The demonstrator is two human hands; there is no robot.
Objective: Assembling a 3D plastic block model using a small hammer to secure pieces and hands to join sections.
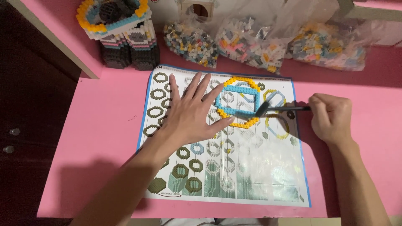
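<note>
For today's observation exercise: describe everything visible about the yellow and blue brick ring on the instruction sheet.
The brick ring is an open octagonal loop of small plastic bricks, yellow outside and light blue inside, lying flat on the instruction sheet. The left hand rests spread beside it, fingertips at its edge. The right hand holds a black tool against its right side.

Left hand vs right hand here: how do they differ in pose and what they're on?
The left hand lies flat and open, fingers spread, on the instruction sheet, fingertips at the yellow-and-blue brick ring. The right hand is closed in a fist around a thin black tool and sits off the sheet over the pink table. The left hand holds nothing; the right hand's tool tip reaches the ring. Both are bare and point toward the ring.
</note>
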